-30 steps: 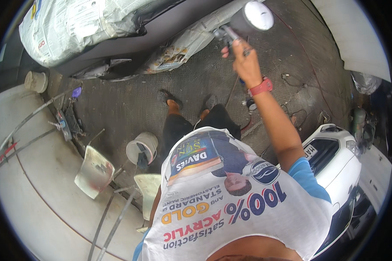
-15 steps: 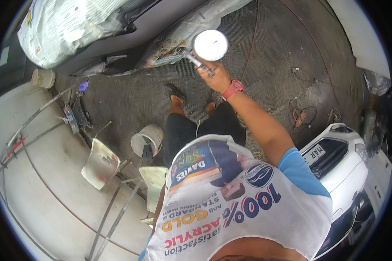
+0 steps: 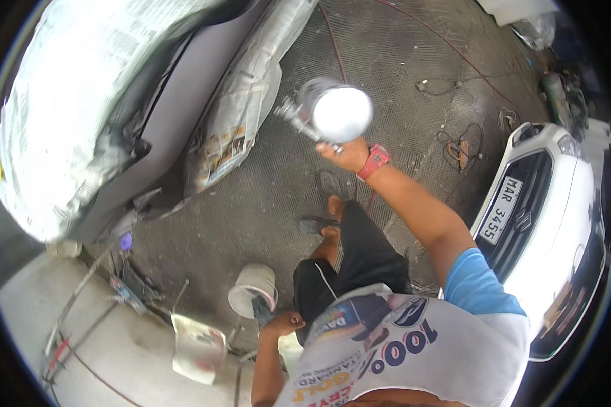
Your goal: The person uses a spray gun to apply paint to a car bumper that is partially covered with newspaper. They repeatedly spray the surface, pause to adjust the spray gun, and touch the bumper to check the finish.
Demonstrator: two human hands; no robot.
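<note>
Spray gun [image 3: 334, 112] gripped in right hand [image 3: 348, 155]; left hand [image 3: 283, 324] near bucket [image 3: 256, 277].

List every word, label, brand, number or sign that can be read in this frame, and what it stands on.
Wording, brands and numbers are not copied out; only their places are given.
White shirt: large blue, red and gold lettering, partly readable, partly folded away.
Number plate on the white car: dark characters, readable.
Newspaper sheets: too small or blurred.
Spray gun in the right hand: none readable.
</note>
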